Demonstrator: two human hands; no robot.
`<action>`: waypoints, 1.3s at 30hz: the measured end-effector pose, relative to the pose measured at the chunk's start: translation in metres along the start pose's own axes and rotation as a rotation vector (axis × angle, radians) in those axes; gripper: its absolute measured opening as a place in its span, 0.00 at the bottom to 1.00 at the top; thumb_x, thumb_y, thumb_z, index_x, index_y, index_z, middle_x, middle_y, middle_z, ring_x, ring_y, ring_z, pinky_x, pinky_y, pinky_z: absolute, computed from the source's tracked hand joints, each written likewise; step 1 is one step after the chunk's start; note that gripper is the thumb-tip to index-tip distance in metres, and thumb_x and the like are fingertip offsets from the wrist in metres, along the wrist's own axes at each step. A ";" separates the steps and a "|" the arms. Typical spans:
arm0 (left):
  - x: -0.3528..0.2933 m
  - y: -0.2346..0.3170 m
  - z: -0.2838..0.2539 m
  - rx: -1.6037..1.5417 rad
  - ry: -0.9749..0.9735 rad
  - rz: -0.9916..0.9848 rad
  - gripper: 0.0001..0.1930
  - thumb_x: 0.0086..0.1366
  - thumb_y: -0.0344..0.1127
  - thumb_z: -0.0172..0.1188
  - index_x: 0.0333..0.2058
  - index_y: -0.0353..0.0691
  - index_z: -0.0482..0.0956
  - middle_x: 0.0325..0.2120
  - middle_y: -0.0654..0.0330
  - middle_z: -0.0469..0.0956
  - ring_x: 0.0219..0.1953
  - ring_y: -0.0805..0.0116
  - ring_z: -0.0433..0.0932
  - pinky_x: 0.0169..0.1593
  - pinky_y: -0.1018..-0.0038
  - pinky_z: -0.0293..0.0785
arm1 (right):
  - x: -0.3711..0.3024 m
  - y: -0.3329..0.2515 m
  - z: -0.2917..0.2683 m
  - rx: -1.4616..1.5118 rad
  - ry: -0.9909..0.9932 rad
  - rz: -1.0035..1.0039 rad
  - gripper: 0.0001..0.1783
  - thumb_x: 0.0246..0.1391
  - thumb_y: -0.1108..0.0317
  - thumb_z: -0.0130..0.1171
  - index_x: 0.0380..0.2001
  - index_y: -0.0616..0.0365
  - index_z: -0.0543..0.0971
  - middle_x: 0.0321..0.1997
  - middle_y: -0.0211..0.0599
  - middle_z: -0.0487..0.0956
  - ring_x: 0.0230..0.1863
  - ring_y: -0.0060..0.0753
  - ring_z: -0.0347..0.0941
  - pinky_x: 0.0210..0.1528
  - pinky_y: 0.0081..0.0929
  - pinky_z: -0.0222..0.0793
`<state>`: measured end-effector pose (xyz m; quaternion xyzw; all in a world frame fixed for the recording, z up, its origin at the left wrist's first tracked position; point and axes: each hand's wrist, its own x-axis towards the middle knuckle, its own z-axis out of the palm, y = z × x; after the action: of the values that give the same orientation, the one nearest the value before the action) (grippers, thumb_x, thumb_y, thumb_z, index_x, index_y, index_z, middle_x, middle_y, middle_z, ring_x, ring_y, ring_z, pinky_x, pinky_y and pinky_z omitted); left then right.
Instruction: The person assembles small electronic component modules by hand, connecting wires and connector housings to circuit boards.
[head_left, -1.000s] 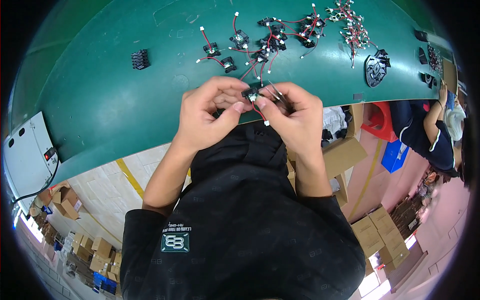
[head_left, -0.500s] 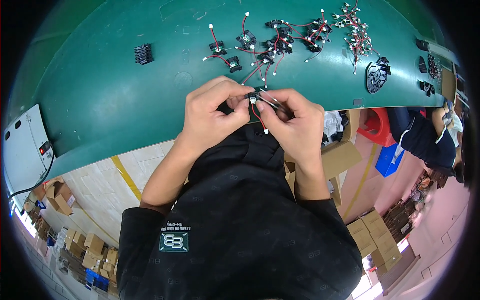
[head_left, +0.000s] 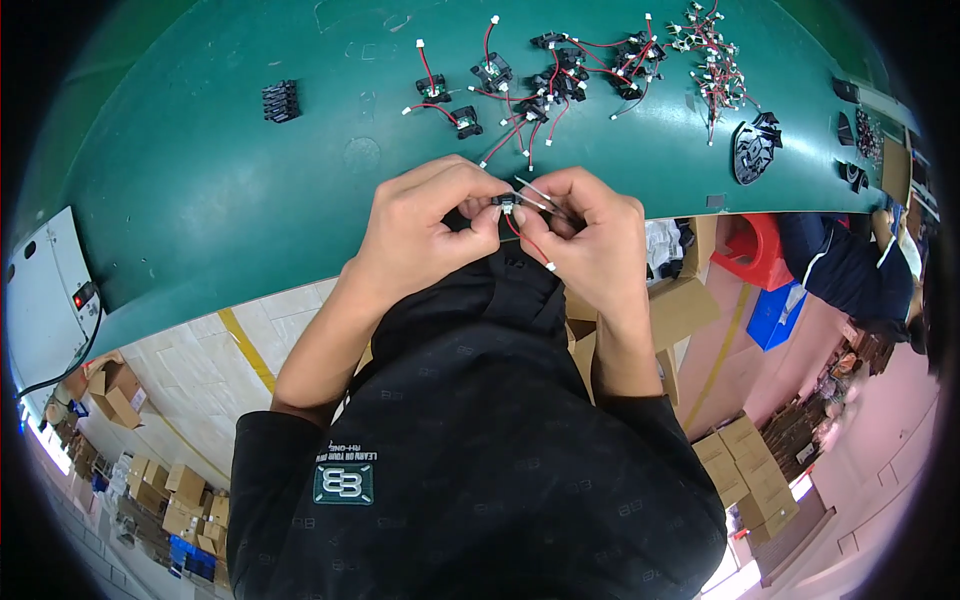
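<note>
My left hand (head_left: 425, 230) is closed, its thumb and fingers pinching a small black plastic housing (head_left: 505, 199) with a bit of circuit board in it. From the housing's near side a short red and black cable (head_left: 526, 240) with a white plug at its end hangs down across my right thumb. My right hand (head_left: 598, 240) is closed around metal tweezers (head_left: 542, 198), whose tips point toward the housing. The right fingertips lie right beside the housing; whether they touch it I cannot tell. Both hands are just over the near edge of the green table (head_left: 240, 200).
Several finished-looking housings with cables (head_left: 560, 80) lie beyond my hands. A pile of loose cables (head_left: 718, 75), a black tray of small parts (head_left: 756, 150) and a stack of black housings (head_left: 281, 101) are also on the table. Cardboard boxes (head_left: 685, 310) stand below, near a person (head_left: 850, 265) at right.
The cable's free end has swung right and now lies over my right thumb's base. Both hands hold nearly the same place and the same grip.
</note>
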<state>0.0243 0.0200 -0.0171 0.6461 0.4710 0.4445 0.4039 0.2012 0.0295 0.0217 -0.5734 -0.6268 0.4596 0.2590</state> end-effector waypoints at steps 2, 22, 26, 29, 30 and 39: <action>0.000 0.000 0.000 0.004 -0.012 0.005 0.11 0.45 0.20 0.61 0.31 0.35 0.79 0.22 0.61 0.76 0.22 0.73 0.77 0.27 0.79 0.74 | 0.000 -0.001 0.001 0.006 -0.007 0.010 0.08 0.45 0.77 0.67 0.28 0.62 0.77 0.15 0.22 0.75 0.15 0.05 0.60 0.17 0.10 0.53; -0.003 0.003 0.002 0.008 0.058 -0.035 0.11 0.47 0.22 0.63 0.33 0.35 0.81 0.25 0.57 0.78 0.23 0.68 0.77 0.27 0.76 0.74 | -0.001 0.014 0.004 0.166 -0.011 0.012 0.12 0.45 0.81 0.65 0.35 0.63 0.77 0.25 0.21 0.78 0.23 0.04 0.65 0.24 0.06 0.59; 0.002 0.017 -0.027 0.353 0.138 0.213 0.13 0.48 0.24 0.64 0.36 0.38 0.83 0.30 0.58 0.81 0.30 0.62 0.79 0.34 0.71 0.76 | 0.001 0.020 -0.020 0.204 0.194 -0.031 0.09 0.48 0.78 0.63 0.34 0.62 0.77 0.24 0.25 0.80 0.20 0.06 0.66 0.20 0.10 0.59; 0.012 0.009 -0.070 0.649 0.440 0.088 0.09 0.50 0.25 0.64 0.33 0.37 0.81 0.28 0.57 0.79 0.28 0.63 0.77 0.33 0.72 0.74 | 0.015 0.032 -0.044 0.094 0.411 -0.029 0.08 0.50 0.77 0.62 0.35 0.64 0.77 0.24 0.26 0.79 0.23 0.07 0.68 0.23 0.08 0.61; 0.017 0.009 -0.080 0.713 0.488 -0.023 0.10 0.51 0.27 0.65 0.35 0.37 0.80 0.28 0.57 0.77 0.29 0.64 0.76 0.34 0.72 0.73 | 0.022 0.036 -0.047 0.048 0.481 -0.062 0.08 0.49 0.76 0.63 0.35 0.63 0.78 0.26 0.28 0.80 0.23 0.09 0.69 0.24 0.10 0.64; 0.021 -0.030 -0.110 0.769 0.413 -0.264 0.11 0.60 0.34 0.64 0.40 0.36 0.81 0.28 0.62 0.79 0.27 0.78 0.73 0.32 0.80 0.71 | 0.046 0.041 -0.038 -0.207 0.579 -0.053 0.11 0.46 0.67 0.66 0.33 0.58 0.79 0.24 0.39 0.82 0.19 0.28 0.77 0.25 0.25 0.72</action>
<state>-0.0850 0.0582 -0.0106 0.5812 0.7510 0.3016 0.0855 0.2437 0.0813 -0.0064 -0.6874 -0.5851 0.2040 0.3789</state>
